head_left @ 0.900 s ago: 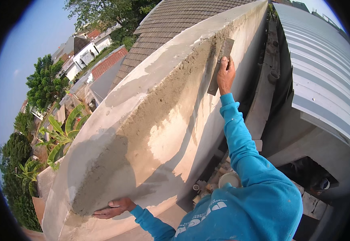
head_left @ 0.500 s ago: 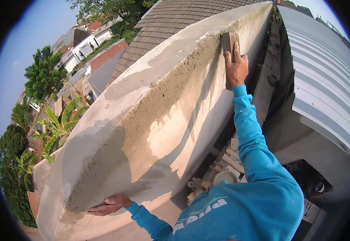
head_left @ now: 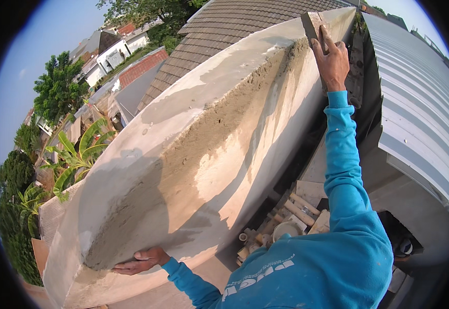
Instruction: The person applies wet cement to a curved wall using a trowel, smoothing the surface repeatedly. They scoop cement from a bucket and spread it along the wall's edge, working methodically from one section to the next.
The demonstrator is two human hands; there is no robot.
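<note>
the long, pale concrete wall (head_left: 224, 167) runs away from me at a slant, narrowing toward its far end. a rough band of grey-brown mortar (head_left: 219, 121) clings along its upper edge and spreads down the near side face in a darker patch. greyish stains mark the top face, and shadows fall across both faces. my left hand (head_left: 144, 261) rests on the side face, fingers stretched out, at the lower border of the mortar.
</note>
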